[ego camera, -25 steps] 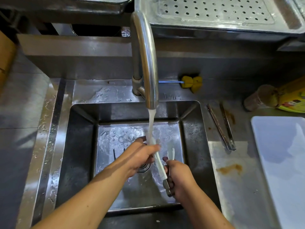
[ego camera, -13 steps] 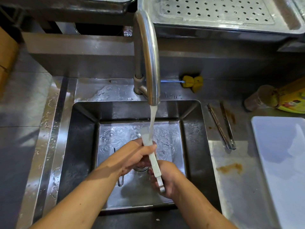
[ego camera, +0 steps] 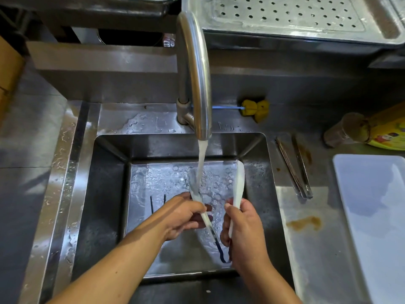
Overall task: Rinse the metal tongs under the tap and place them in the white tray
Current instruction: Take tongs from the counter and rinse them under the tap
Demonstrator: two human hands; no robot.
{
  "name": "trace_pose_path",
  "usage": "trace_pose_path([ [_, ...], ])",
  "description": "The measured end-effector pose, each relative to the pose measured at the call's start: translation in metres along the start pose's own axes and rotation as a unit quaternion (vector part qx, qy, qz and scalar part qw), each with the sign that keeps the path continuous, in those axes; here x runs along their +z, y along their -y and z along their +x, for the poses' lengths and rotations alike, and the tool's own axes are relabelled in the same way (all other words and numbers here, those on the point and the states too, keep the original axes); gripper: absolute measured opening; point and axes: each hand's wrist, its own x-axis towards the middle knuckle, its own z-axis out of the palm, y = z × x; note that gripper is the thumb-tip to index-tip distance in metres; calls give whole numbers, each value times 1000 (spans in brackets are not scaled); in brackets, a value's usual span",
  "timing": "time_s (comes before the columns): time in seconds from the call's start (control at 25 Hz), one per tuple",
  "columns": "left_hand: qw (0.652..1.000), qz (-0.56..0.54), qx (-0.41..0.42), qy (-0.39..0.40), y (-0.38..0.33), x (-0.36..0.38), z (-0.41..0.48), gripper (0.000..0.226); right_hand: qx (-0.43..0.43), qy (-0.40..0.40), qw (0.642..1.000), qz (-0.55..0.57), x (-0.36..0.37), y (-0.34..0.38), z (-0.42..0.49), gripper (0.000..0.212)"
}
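Observation:
Metal tongs (ego camera: pixel 237 183) are held spread apart over the steel sink (ego camera: pixel 105 194), hinge end toward me. My left hand (ego camera: pixel 184 213) pinches the left arm, which sits in the water stream from the curved tap (ego camera: pixel 195 73). My right hand (ego camera: pixel 243 229) grips the right arm, which points up and away, outside the stream. The white tray (ego camera: pixel 372 216) lies on the counter at the right edge, apart from both hands.
A second pair of tongs (ego camera: pixel 293 167) lies on the wet counter between sink and tray, near a brown stain (ego camera: pixel 304 222). A yellow brush (ego camera: pixel 256 108) rests behind the tap. A tipped brown cup (ego camera: pixel 346 130) and yellow packet (ego camera: pixel 388 132) lie far right. A perforated steel tray (ego camera: pixel 285 16) sits above.
The tongs have sprung open: their arms were together under the stream, now they are spread, with my right hand shifted right and holding one arm upright.

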Motion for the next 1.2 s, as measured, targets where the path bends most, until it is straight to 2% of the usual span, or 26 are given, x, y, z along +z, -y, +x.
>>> trace_pose_path([
  [0.08,1000,30,-5,1,-1,10,4,20,-67,10,997,-48,7,5,-12,9],
  [0.16,994,81,-14,-73,-12,22,12,17,-107,17,994,-34,17,2,-23,10],
  [0.24,977,145,-7,-155,-24,26,18,33,-149,15,988,-50,23,-3,-29,18],
  [0.32,982,148,23,-114,-32,24,23,29,-174,1,983,-67,24,-4,-23,22],
  [0.4,989,142,29,4,-33,18,18,22,-177,-11,982,-59,25,-1,-13,20],
  [0.44,987,157,26,21,-33,15,18,20,-173,-5,983,-52,28,-1,-9,20],
  [0.52,981,190,19,-44,-37,8,27,21,-168,15,984,-57,35,-4,-5,18],
  [0.6,978,178,12,-107,-36,5,30,27,-157,21,985,-65,41,-6,0,16],
  [0.64,981,163,19,-103,-34,5,30,27,-150,12,986,-74,43,-6,5,13],
  [0.72,987,148,39,-46,-27,5,25,20,-120,-25,987,-102,47,-3,23,4],
  [0.8,992,119,45,23,-18,2,17,22,-55,-42,992,-102,56,2,44,11],
  [0.84,994,97,38,32,-15,0,16,23,-11,-40,995,-93,62,4,55,15],
  [0.96,997,65,19,-22,-11,-13,19,19,109,-13,981,-162,80,7,82,27],
  [1.04,997,72,9,-36,-10,-23,16,23,122,15,960,-252,90,10,95,44],
  [1.12,998,63,11,-30,-10,-28,13,29,93,14,943,-320,95,12,105,41],
  [1.2,998,46,18,-28,-13,-28,11,26,115,1,956,-271,98,13,106,42],
])
